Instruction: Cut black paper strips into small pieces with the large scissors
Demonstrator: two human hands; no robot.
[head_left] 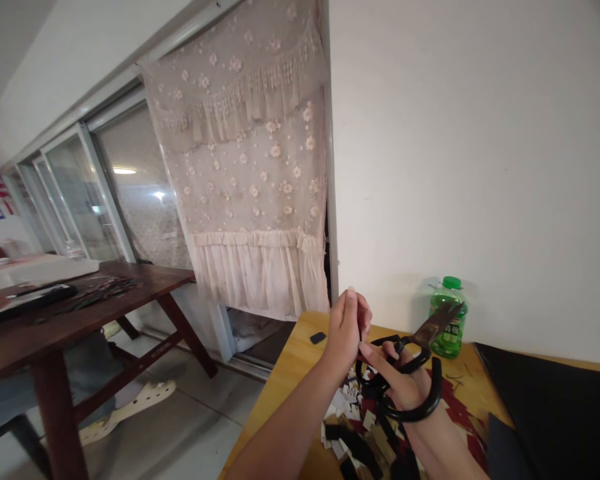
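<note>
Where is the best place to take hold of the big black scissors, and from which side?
By the black handle loops, from the near side, where the right hand has them: the blades point up and away toward the green bottle, leaving the loops facing the person.

Both forearms [290, 413] are bare, the fingernails [365, 347] long (with a pale pink tint).

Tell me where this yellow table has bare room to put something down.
On the yellow table, bare wood lies along the left edge, between the small black piece and the scrap pile. The pile is crowded, under the left hand and the right hand holding the scissors. The green bottle and the black sheet take the right side.
</note>
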